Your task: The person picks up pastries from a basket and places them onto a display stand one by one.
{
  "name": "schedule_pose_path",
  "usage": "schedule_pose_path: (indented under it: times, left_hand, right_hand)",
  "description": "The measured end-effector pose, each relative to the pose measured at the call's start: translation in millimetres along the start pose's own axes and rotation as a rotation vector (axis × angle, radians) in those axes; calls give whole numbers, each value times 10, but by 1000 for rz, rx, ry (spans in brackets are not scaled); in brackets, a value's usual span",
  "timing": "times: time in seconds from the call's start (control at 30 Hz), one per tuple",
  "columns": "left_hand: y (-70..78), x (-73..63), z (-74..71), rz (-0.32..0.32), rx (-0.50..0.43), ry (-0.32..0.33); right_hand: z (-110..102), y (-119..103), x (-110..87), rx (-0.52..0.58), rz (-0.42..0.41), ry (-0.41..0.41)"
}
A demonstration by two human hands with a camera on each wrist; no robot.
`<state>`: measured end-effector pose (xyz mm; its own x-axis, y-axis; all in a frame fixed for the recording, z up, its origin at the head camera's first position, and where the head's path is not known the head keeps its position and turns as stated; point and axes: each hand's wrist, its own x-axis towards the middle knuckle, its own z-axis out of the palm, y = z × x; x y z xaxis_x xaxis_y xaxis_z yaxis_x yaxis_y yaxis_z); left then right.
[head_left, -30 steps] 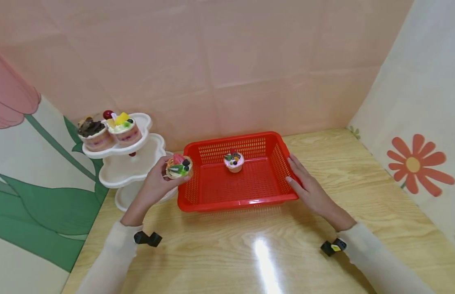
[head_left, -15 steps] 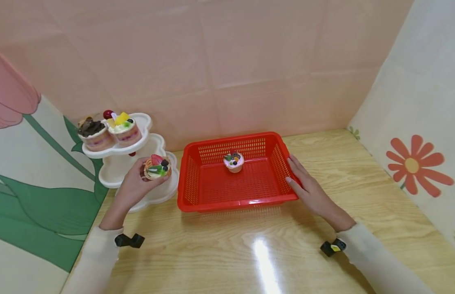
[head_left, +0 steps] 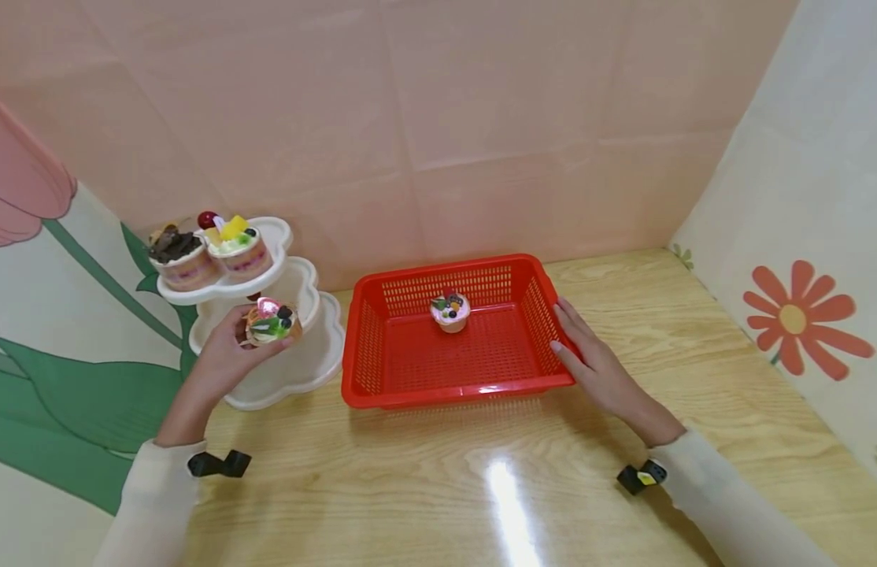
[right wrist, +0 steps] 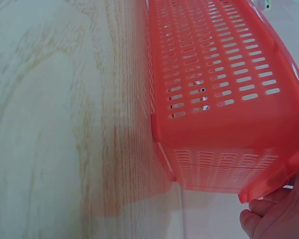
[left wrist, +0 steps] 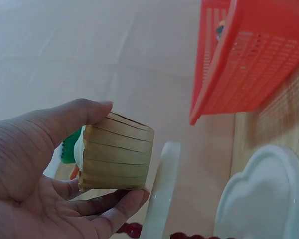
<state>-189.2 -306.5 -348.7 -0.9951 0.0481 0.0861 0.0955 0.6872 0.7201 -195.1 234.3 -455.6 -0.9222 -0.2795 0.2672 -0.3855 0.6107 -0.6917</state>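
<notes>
My left hand [head_left: 222,354] holds a toy cupcake [head_left: 271,321] topped with cream, a strawberry piece, leaves and dark berries. It is over the middle tier of a white three-tier stand [head_left: 307,358]. In the left wrist view, thumb and fingers pinch the cupcake's pleated tan cup [left wrist: 118,152] from opposite sides, close to the edge of a white tier. My right hand [head_left: 597,366] grips the right rim of a red plastic basket [head_left: 456,391], thumb over the rim and fingers along the outside. Inside the basket stands another cupcake [head_left: 450,313] with pale cream and fruit.
The stand's top tier bears a chocolate-topped dessert cup [head_left: 186,260] and a fruit-topped dessert cup [head_left: 240,250]. All stand on a wooden table [head_left: 410,480]. A pink backdrop [head_left: 481,134] rises behind, with flower-printed panels at both sides.
My left hand has carried the cupcake leftward from the basket's left edge to the stand's middle tier. The right hand and basket have stayed in place.
</notes>
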Motion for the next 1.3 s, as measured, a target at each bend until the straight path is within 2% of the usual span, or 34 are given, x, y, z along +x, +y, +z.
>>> schedule_pose_path:
  times: [0.13, 0.3, 0.57, 0.77, 1.0, 1.3]
  left_hand:
    - [-55, -1, -75, -5, 14, -5]
    - [-147, 21, -187, 20, 39, 20]
    - [-278, 60, -363, -84, 21, 27]
    - [-355, 85, -463, -117, 67, 32]
    - [-404, 104, -533, -128, 103, 36]
    - [-476, 161, -539, -146, 121, 10]
  right_hand:
    - [1, 5, 1, 4, -2, 1]
    - [-8, -4, 4, 9, -11, 2]
    - [-1, 18, 9, 3, -4, 1]
    - [11, 31, 6, 4, -3, -1]
    - [14, 22, 6, 5, 0, 4]
    - [14, 30, -1, 7, 2, 13]
